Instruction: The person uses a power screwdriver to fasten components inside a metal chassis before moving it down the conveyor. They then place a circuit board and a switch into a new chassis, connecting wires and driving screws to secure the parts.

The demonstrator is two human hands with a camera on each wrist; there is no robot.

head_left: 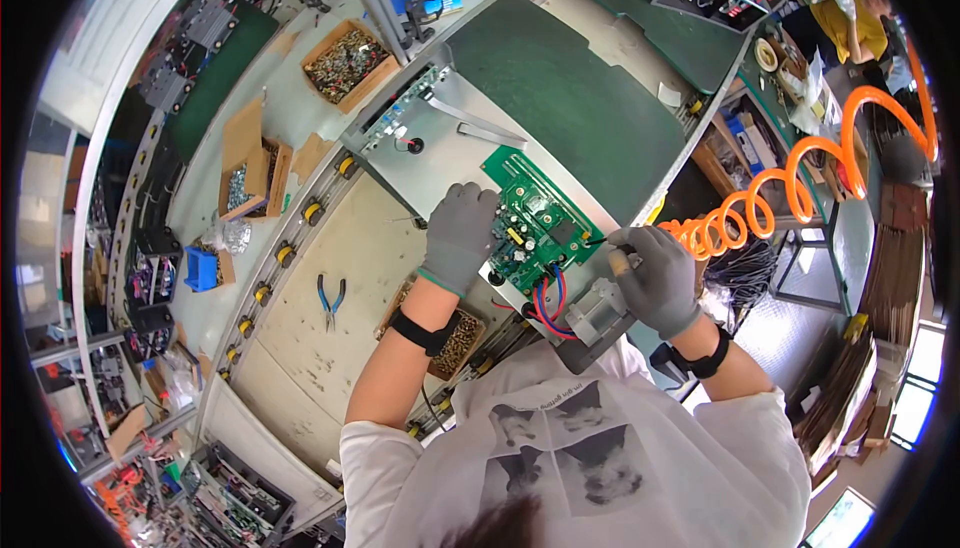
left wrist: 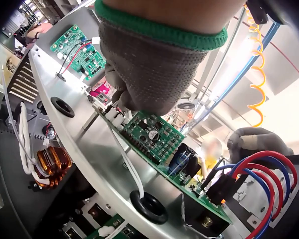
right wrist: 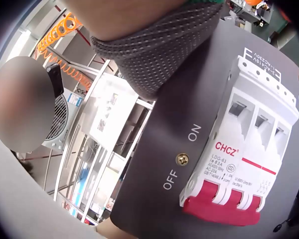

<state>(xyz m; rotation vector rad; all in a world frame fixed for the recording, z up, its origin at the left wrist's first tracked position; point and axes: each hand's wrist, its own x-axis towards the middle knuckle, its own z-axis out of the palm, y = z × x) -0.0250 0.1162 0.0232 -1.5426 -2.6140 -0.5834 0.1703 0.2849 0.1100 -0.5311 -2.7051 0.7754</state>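
Observation:
A green circuit board [head_left: 540, 223] lies on a silvery metal chassis plate [head_left: 400, 173]. My gloved left hand [head_left: 462, 236] is at its left edge, fingers bent by white connectors [left wrist: 114, 117] in the left wrist view; I cannot tell whether it grips one. Across the board, my gloved right hand [head_left: 655, 278] pinches a thin black piece [head_left: 597, 241] over the right edge. Red and blue wires [head_left: 548, 303] loop from the board toward a grey block [head_left: 598, 313]. In the right wrist view a white breaker [right wrist: 244, 149] with red levers sits on a dark panel [right wrist: 162, 164], the glove behind it.
Pliers [head_left: 331, 300] lie on the bench left of the chassis. A screw box [head_left: 455, 340] stands near the left forearm, another parts box [head_left: 347, 63] further back. An orange coiled hose [head_left: 750, 208] hangs at the right. A green mat [head_left: 570, 98] lies beyond the chassis.

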